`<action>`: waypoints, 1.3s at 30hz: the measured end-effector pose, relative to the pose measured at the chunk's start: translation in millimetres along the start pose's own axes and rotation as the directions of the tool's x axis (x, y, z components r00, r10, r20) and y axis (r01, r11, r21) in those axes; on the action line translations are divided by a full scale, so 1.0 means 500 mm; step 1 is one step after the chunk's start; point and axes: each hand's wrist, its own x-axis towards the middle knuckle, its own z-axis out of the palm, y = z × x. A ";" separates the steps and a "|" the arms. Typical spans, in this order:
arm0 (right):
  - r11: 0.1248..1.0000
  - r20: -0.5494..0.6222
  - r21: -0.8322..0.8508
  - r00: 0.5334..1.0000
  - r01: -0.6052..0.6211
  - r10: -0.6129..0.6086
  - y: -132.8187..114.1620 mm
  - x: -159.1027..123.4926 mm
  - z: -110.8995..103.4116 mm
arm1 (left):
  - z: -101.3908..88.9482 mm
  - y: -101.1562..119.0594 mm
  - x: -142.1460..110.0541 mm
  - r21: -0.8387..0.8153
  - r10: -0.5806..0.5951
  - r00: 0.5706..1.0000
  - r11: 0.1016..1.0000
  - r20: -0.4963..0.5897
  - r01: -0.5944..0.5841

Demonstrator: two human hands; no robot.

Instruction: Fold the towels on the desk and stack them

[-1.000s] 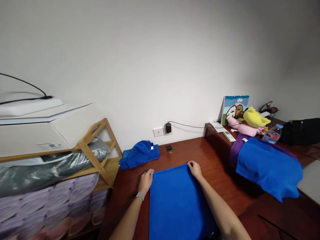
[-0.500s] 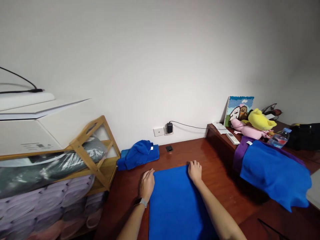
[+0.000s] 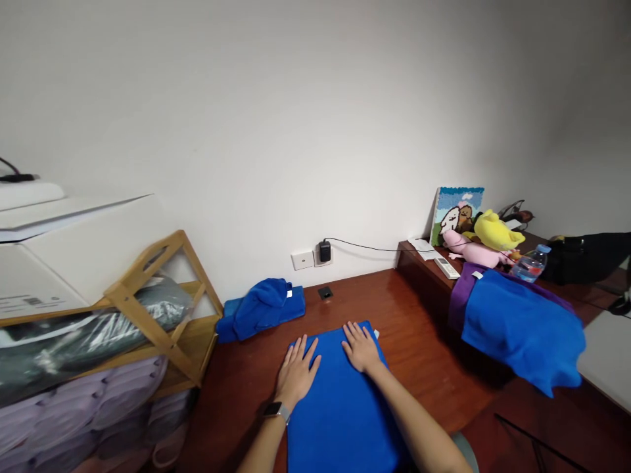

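Observation:
A blue towel (image 3: 340,420) lies spread flat on the reddish-brown desk (image 3: 424,341), its near end running out of the picture. My left hand (image 3: 297,373) rests flat near its far left corner, fingers apart, with a watch on the wrist. Close to the far right corner, my right hand (image 3: 361,347) also lies palm down on the cloth with its fingers spread. A small white tag sticks out at the towel's right edge. Neither hand grips anything.
Folded blue cloths (image 3: 266,307) lie by the wall at the back left. A wooden rack (image 3: 148,279) stands left. On the raised right ledge are blue cloth (image 3: 522,328) over purple cloth, a remote (image 3: 446,268), plush toys (image 3: 497,231) and a bottle (image 3: 531,264). A charger (image 3: 325,249) trails a black cable.
Both hands have moved inward from the towel's side edges onto its surface, and their fingers have spread flat. The white tag now shows at the right corner. The view has shifted slightly right.

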 end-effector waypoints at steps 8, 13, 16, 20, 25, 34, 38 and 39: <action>0.991 0.018 -0.036 0.991 -0.130 0.131 0.076 -0.001 -0.071 | -0.039 0.023 0.028 0.008 0.016 0.997 1.000 0.077 -0.017; 0.997 -0.142 -0.006 0.987 0.072 -0.072 -0.041 -0.073 0.009 | -0.024 0.098 -0.030 0.009 0.087 0.995 0.996 -0.057 -0.086; 0.988 -0.104 0.035 0.983 0.153 -0.148 -0.072 -0.124 0.050 | -0.008 0.125 -0.104 0.017 0.096 0.995 0.995 -0.040 -0.096; 0.999 -0.046 0.026 0.999 0.025 -0.023 -0.015 -0.142 0.001 | -0.021 0.095 -0.184 0.046 0.010 1.000 0.999 0.010 -0.010; 0.992 -0.034 -0.025 0.992 -0.120 0.120 0.022 -0.148 -0.068 | -0.054 0.076 -0.215 0.060 -0.029 0.999 0.998 -0.039 0.032; 0.991 -0.070 0.098 0.994 0.094 -0.087 -0.114 -0.273 0.045 | -0.025 0.192 -0.245 0.048 0.077 0.997 0.996 -0.002 -0.077; 0.995 -0.012 0.020 0.995 -0.095 0.096 -0.030 -0.285 -0.033 | -0.037 0.153 -0.292 0.065 0.027 0.999 0.998 -0.037 -0.025; 0.987 -0.006 -0.004 0.987 -0.160 0.160 -0.011 -0.288 -0.052 | -0.043 0.145 -0.302 0.075 0.009 0.999 0.997 -0.052 -0.005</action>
